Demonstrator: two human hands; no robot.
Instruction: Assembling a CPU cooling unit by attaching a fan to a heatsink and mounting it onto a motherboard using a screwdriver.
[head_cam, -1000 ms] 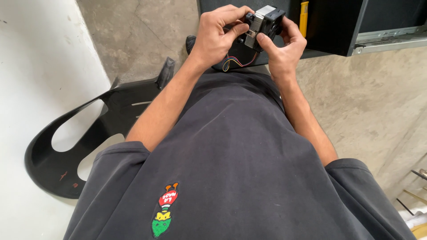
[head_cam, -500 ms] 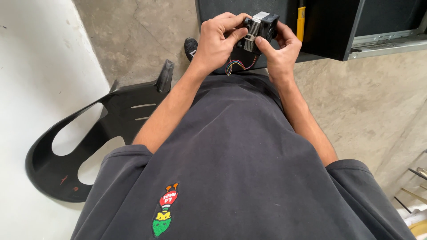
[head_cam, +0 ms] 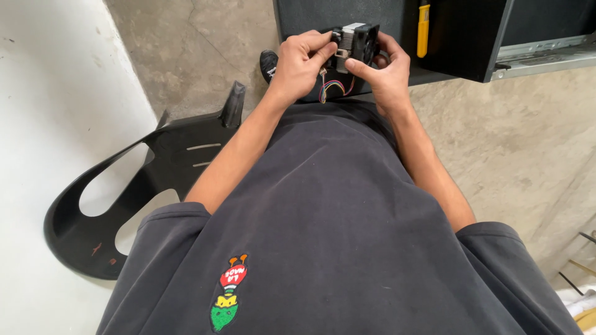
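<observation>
Small black fan unit with silver finned block, coloured wires hanging below. Left hand and right hand both pinch it.

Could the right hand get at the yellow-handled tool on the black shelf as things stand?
Probably yes: the yellow-handled tool lies just beyond the right hand with nothing between them, but that hand and the left hand both hold the small fan unit.
</observation>
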